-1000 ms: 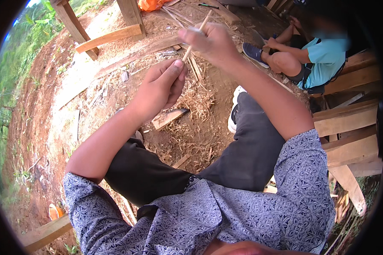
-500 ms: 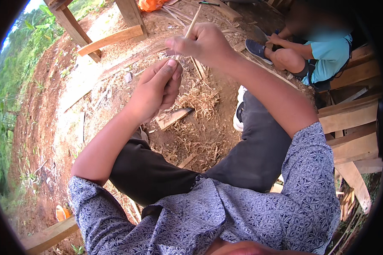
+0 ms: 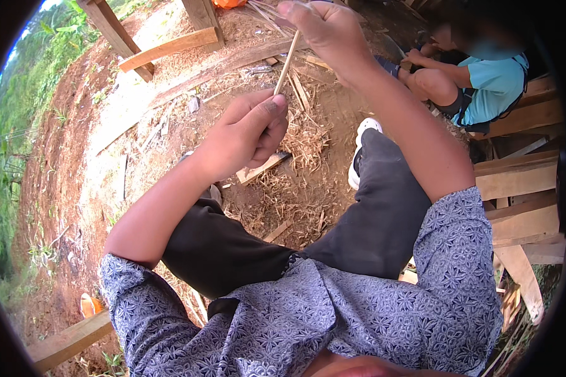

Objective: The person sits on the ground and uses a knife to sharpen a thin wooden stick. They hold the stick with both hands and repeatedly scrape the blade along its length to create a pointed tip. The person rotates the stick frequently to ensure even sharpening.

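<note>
My left hand (image 3: 248, 129) is closed, its thumb and fingers pinching the lower end of a thin pale wooden stick (image 3: 287, 63). The stick slants up and to the right from this grip. Its upper end reaches my right hand (image 3: 333, 34), which is held higher and farther out, near the top edge of the picture. The right fingers are bent together, with the thumb pointing left over the stick's tip. Whatever sits between them is hidden, and I cannot tell whether they touch the stick.
Wood shavings (image 3: 311, 147) and an offcut (image 3: 264, 168) lie on the dirt between my legs. Posts with a crosspiece (image 3: 170, 50) stand at far left. A person in a light blue shirt (image 3: 493, 81) sits at far right, above stacked boards (image 3: 519, 185).
My right hand has moved up and away from the left, baring more of the stick. My left hand has shifted slightly right and still pinches the stick.
</note>
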{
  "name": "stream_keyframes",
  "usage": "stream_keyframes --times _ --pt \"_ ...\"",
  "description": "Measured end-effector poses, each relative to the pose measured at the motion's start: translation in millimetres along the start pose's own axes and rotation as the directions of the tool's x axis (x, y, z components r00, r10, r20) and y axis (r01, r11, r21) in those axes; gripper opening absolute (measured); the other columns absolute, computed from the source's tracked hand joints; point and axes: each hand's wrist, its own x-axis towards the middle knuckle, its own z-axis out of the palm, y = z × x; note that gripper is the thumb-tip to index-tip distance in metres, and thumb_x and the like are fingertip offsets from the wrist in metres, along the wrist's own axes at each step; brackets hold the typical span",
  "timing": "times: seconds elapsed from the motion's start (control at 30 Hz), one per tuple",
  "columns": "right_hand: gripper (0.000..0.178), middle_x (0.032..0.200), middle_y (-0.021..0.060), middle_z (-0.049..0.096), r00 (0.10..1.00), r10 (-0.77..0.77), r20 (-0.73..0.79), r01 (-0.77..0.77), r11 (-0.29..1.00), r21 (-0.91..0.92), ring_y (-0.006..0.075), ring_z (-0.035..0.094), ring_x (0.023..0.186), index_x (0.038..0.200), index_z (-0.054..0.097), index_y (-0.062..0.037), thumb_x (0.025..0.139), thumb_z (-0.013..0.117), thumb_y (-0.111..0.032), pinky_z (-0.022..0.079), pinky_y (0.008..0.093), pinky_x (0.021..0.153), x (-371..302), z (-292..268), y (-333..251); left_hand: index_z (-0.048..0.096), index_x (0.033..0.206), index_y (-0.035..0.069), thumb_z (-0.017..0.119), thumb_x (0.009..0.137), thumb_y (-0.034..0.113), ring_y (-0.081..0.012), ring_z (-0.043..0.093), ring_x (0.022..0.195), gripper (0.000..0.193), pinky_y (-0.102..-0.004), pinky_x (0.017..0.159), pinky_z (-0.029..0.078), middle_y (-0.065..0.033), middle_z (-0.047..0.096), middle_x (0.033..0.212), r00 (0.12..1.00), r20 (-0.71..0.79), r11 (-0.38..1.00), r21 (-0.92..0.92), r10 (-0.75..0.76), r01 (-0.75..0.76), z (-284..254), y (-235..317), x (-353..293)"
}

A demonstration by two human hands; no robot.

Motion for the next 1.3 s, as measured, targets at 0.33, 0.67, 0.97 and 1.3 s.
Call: stream_keyframes --times 0.33,0.67,0.97,1.3 --pt "0.061 0.055 -0.0023 0.05 0.996 -0.01 0.084 0.013 0.999 -0.038 0.0078 0.052 0.053 0.06 0.059 -0.0065 0.082 0.077 -0.06 0.042 0.0265 0.051 -1.9 1.6 -16.3 0.037 0.081 0.016 0.042 0.109 0.034 -0.0067 0.023 0.041 0.034 -0.0258 0.036 0.017 0.0017 0.035 0.057 0.996 0.024 0.993 -0.086 -0.085 0.087 -2.5 6.1 -3.4" --pt "0.06 0.051 -0.0053 0.047 1.0 -0.006 0.009 0.006 0.999 0.032 0.0056 0.046 0.047 0.056 0.059 -0.0084 0.084 0.076 -0.058 0.034 0.026 0.044 1.8 7.3 -10.3 0.036 0.074 0.016 0.046 0.102 0.03 -0.0051 0.024 0.041 0.033 -0.0241 0.035 0.017 0.002 0.035 0.056 0.982 0.094 0.971 -0.162 -0.164 0.178 -4.1 13.7 -7.6" --pt "0.047 0.06 -0.007 0.05 0.999 -0.027 0.03 0.027 1.0 0.01 0.0038 0.047 0.06 0.063 0.062 -0.0069 0.088 0.079 -0.042 0.038 0.0264 0.054 10.2 -4.7 -22.7 0.036 0.072 0.016 0.046 0.101 0.029 -0.0051 0.025 0.04 0.034 -0.0235 0.035 0.017 0.0022 0.036 0.056 0.976 0.127 0.967 -0.161 -0.178 0.197 -5.5 7.5 -6.9" --pt "0.035 0.074 -0.0007 0.066 0.966 0.055 0.251 -0.07 0.996 0.053 0.011 0.074 0.087 0.08 0.068 -0.0037 0.093 0.079 -0.035 0.058 0.0257 0.073 -17.8 24.8 -19.1 0.045 0.086 0.013 0.044 0.108 0.043 -0.0046 0.022 0.041 0.037 -0.0237 0.035 0.016 0.0016 0.037 0.06 0.985 0.151 0.974 -0.196 -0.081 0.11 -16.2 7.1 -4.8"
